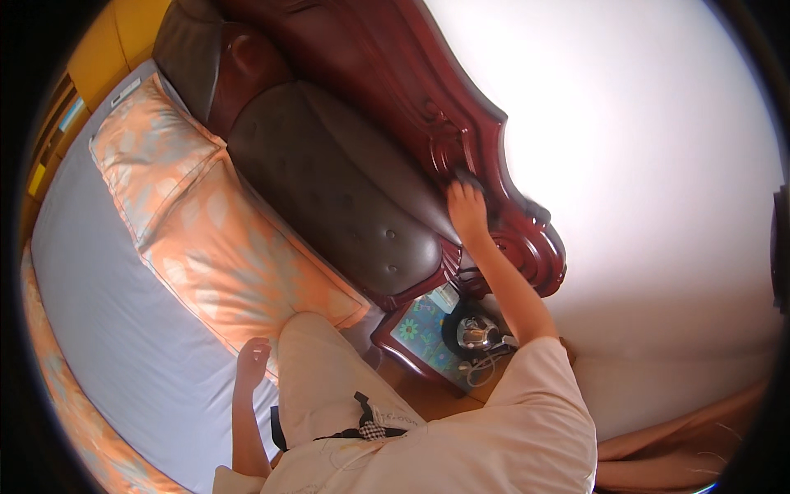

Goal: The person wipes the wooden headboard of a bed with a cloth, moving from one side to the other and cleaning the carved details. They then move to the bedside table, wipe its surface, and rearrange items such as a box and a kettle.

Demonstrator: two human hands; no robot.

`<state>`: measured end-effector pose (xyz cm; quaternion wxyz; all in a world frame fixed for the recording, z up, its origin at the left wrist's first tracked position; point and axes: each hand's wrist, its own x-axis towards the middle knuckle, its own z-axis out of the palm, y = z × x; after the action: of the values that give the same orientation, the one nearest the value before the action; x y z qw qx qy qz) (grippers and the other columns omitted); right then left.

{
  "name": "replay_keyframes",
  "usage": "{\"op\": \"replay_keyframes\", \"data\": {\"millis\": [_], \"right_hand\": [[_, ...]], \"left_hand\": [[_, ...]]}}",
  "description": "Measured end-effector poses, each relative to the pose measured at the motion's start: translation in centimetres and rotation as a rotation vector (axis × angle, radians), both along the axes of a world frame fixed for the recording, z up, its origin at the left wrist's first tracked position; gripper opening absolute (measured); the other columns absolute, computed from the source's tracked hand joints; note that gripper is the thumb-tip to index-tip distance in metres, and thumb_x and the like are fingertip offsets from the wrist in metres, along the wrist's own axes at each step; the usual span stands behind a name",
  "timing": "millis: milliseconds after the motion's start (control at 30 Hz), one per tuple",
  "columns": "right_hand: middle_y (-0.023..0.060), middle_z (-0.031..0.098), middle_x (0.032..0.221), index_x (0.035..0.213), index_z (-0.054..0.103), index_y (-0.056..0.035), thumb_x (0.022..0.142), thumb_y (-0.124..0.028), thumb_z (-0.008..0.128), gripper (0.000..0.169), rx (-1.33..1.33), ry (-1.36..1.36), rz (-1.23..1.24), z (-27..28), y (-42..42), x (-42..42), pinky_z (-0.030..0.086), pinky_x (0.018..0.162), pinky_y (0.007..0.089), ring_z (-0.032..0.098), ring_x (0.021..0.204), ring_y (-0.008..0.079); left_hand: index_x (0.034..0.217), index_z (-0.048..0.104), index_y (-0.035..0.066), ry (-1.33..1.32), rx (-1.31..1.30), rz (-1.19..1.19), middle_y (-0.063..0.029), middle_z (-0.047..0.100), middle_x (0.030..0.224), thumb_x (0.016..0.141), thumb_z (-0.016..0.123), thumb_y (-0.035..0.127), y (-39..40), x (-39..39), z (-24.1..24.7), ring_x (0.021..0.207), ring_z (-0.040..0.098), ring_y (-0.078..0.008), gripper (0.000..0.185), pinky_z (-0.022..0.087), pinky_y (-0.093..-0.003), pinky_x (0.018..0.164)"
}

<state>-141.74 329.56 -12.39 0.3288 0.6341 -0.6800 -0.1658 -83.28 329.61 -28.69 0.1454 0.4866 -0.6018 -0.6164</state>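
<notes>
My right hand [467, 210] reaches up to the carved dark-red wooden headboard [395, 55] and holds a dark cloth [471, 180] against its scrollwork. The cloth is small and blurred, mostly covered by my fingers. Below that hand lies the headboard's brown tufted leather padding [321, 197]. My left hand [252, 361] hangs over the bed with loosely curled fingers and nothing visible in it. Beside it is an orange leaf-patterned pillow [222, 259]. My bent knee [308, 346] touches the near edge of this pillow.
A nightstand with a floral top [413, 330] stands below my right arm, bearing a shiny metal kettle [476, 333], a cable [484, 370] and a white box [444, 297]. A second pillow [154, 148] lies farther along the grey-blue sheet [117, 296]. A brown curtain [673, 451] hangs at lower right.
</notes>
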Motion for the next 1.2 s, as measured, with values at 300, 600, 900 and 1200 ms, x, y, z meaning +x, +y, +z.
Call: {"op": "replay_keyframes", "data": {"millis": [300, 600, 900, 1200], "right_hand": [[0.0109, 0.051, 0.129, 0.119, 0.055, -0.0030, 0.078, -0.003, 0.055, 0.041, -0.111, -0.387, 0.134, 5.2, 1.7, 4.6, 0.046, 0.088, 0.0411, 0.055, 0.105, 0.0306], [0.0116, 0.042, 0.144, 0.126, 0.054, -0.0027, 0.085, -0.015, 0.054, 0.043, -0.127, 0.041, 0.100, 3.2, -12.8, 4.1, 0.039, 0.098, 0.0407, 0.051, 0.112, 0.0277], [0.0158, 0.033, 0.150, 0.131, 0.050, 0.0019, 0.087, -0.014, 0.054, 0.047, -0.363, 0.091, 0.168, 5.7, -30.4, 7.2, 0.031, 0.109, 0.0485, 0.043, 0.125, 0.0332], [0.0114, 0.030, 0.152, 0.137, 0.043, -0.0008, 0.083, -0.020, 0.062, 0.060, -0.060, 0.000, 0.081, 4.0, -17.0, 3.6, 0.025, 0.114, 0.0470, 0.026, 0.141, 0.0334]], "left_hand": [[0.107, 0.059, 0.003, -0.057, 0.016, 0.056, -0.0090, 0.064, 0.100, 0.088, 0.056, 0.005, -0.1, -1.5, -1.2, 0.088, 0.063, -0.0175, 0.019, 0.051, -0.0306, 0.074], [0.107, 0.060, 0.004, -0.084, 0.125, 0.210, -0.0073, 0.065, 0.100, 0.090, 0.057, 0.008, 1.2, -1.8, 0.0, 0.088, 0.062, -0.0170, 0.018, 0.050, -0.0316, 0.076], [0.109, 0.060, 0.002, -0.172, 0.067, 0.295, -0.0126, 0.065, 0.097, 0.091, 0.054, 0.015, 0.9, -1.6, 0.0, 0.084, 0.063, -0.0214, 0.024, 0.051, -0.0334, 0.074], [0.107, 0.060, 0.004, -0.113, 0.069, 0.264, -0.0079, 0.064, 0.092, 0.091, 0.056, 0.011, 0.6, -4.0, 2.2, 0.081, 0.063, -0.0189, 0.018, 0.052, -0.0310, 0.071]]}}
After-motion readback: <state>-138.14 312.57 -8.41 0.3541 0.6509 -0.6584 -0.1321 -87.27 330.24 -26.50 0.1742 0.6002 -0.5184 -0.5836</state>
